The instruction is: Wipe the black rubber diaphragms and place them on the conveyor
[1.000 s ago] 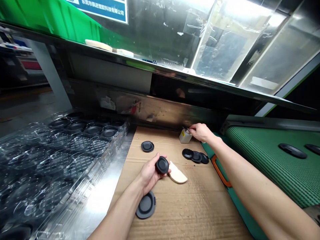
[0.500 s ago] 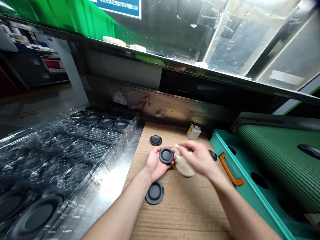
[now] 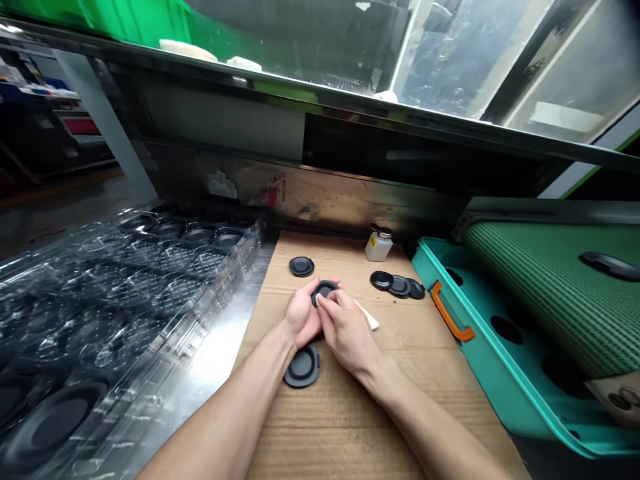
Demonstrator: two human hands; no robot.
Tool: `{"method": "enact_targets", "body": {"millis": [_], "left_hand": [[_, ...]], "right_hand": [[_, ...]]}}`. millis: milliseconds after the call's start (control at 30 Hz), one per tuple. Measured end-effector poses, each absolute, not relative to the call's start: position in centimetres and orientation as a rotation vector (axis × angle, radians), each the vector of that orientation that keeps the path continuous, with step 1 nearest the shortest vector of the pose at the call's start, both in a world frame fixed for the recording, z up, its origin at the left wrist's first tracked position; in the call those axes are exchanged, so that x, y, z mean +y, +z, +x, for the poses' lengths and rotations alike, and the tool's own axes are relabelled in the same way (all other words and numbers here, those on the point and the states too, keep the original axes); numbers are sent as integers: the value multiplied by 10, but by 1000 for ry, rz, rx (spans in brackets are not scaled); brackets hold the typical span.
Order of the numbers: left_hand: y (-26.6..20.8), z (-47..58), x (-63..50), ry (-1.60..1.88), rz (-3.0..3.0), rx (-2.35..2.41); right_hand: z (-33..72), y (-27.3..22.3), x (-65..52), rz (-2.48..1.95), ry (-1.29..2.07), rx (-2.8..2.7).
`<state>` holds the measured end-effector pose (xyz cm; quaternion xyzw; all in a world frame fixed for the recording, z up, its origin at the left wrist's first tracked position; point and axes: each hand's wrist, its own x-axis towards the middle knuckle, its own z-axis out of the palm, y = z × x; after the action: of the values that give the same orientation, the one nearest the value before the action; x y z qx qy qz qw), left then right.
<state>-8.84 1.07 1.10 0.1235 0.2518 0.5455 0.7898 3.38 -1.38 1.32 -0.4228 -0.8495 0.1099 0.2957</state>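
Observation:
In the head view my left hand [image 3: 301, 312] is wrapped round a small round black plastic lid [image 3: 326, 287], its dished face turned up. My right hand [image 3: 349, 331] pinches a bit of white cloth [image 3: 319, 299], whose tip touches that dished face. A white piece [image 3: 371, 317] sticks out past the right knuckles; whether it belongs to the same cloth is hidden. Just below my hands another black lid [image 3: 303, 366] lies on the cardboard [image 3: 360, 413]. One more black lid [image 3: 301, 267] lies beyond them.
Three overlapping black lids [image 3: 399, 286] lie at the right, near a white bottle [image 3: 379, 246] with a metal cap. Clear plastic trays [image 3: 165, 287] of black parts fill the left. Rightward stand a teal bin [image 3: 500, 400] with an orange handle and a green conveyor belt [image 3: 540, 287].
My right hand has moved left, bringing the white tip onto the lid in my left hand. Three lids at the right are now uncovered. The view has shifted slightly.

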Motion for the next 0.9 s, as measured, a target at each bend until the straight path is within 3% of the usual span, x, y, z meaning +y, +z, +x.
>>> {"method": "enact_targets", "body": {"millis": [900], "left_hand": [[8, -85, 12, 1183, 269, 578]], "right_hand": [[41, 15, -9, -1017, 296, -2352]]}}
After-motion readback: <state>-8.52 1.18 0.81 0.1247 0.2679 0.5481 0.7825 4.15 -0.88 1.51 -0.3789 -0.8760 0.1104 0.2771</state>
